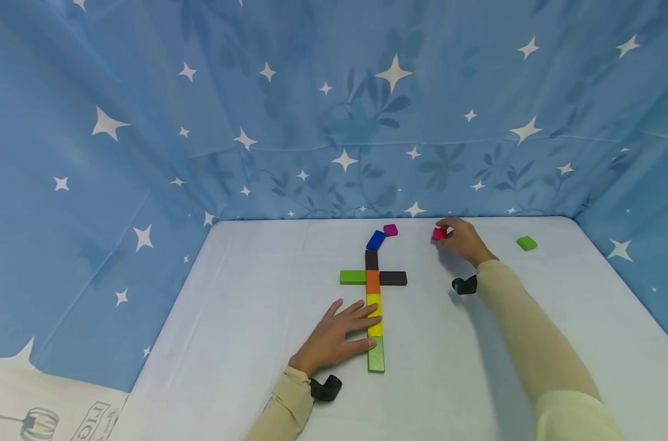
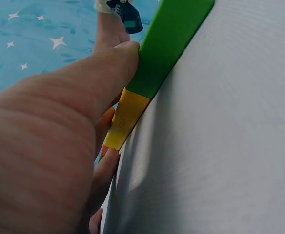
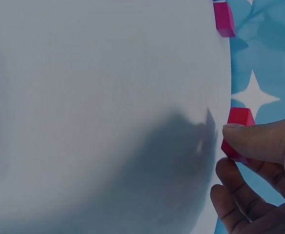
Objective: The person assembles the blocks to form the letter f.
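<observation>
Near the far edge, my right hand (image 1: 463, 241) pinches a small red block (image 3: 240, 116) between thumb and fingers. My left hand (image 1: 336, 337) lies with fingers spread over the lower part of a row of blocks. Its fingertips rest on the yellow part (image 1: 375, 329), and its thumb touches the green block (image 2: 167, 48) at the near end. Up the row follow an orange block (image 1: 372, 282), a black block (image 1: 371, 260) and a slanted blue block (image 1: 375, 240). A magenta block (image 1: 390, 230) sits by the blue one's upper end.
Beside the orange block, a green block (image 1: 353, 277) extends left and another black block (image 1: 393, 278) right. A loose green block (image 1: 527, 243) lies at the far right of the white table (image 1: 229, 318). Behind the table hangs a blue star-patterned curtain (image 1: 301, 110).
</observation>
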Demonstrator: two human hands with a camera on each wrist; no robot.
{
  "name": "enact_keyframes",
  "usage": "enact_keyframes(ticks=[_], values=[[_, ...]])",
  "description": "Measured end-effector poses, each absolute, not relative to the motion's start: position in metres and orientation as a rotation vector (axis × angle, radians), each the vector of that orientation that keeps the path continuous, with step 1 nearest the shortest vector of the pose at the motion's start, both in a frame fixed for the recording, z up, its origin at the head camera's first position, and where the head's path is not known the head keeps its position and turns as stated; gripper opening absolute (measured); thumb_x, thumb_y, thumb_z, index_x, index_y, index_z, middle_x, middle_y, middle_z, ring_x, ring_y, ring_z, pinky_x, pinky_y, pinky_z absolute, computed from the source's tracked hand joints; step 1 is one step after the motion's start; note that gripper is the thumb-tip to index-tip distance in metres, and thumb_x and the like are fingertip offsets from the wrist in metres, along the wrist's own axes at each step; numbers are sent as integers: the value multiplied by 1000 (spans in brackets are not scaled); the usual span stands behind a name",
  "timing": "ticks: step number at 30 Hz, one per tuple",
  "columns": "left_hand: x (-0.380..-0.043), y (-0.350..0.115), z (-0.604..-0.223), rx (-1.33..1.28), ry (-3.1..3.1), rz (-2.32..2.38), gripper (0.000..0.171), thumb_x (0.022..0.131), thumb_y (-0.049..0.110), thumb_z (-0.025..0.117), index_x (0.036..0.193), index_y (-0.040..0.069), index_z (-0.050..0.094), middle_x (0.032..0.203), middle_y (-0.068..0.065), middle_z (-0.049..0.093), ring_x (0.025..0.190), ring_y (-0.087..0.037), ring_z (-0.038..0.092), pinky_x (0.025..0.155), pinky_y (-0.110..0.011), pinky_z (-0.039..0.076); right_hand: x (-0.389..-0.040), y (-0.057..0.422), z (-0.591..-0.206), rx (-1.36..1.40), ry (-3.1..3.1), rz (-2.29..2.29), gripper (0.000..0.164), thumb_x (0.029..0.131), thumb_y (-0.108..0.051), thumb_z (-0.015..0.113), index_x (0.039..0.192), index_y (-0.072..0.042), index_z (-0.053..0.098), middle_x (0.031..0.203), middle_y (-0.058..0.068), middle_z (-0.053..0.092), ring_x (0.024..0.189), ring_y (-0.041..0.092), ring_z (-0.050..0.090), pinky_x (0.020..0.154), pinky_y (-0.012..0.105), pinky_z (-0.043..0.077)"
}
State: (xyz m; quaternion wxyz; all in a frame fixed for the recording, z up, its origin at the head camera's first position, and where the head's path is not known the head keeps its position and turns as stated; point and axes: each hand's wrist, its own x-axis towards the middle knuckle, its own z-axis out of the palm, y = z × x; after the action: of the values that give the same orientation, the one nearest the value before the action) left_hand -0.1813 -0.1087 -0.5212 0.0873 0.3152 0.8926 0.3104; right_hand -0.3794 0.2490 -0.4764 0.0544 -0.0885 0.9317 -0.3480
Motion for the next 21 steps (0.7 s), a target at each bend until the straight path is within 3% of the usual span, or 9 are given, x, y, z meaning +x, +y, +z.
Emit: enact_keyframes(ticks=[11, 21], values=[[-182, -109, -523, 937, 2652, 932, 55, 107, 52, 60, 157, 27, 59, 167, 16, 40, 161, -9, 20, 132, -48, 2, -387, 224, -481, -301, 2822, -1026, 38, 96, 3, 72, 132, 12, 63, 127, 28, 60, 113, 45, 56, 106, 59, 51], [-182, -109, -522, 956, 2665, 935, 54, 108, 50, 60, 156, 26, 60, 167, 15, 41, 160, -11, 23, 132, -49, 3, -393, 207, -478, -320, 2791, -1014, 38, 96, 3, 72, 132, 11, 63, 129, 29, 59, 116, 45, 52, 108, 62, 49]])
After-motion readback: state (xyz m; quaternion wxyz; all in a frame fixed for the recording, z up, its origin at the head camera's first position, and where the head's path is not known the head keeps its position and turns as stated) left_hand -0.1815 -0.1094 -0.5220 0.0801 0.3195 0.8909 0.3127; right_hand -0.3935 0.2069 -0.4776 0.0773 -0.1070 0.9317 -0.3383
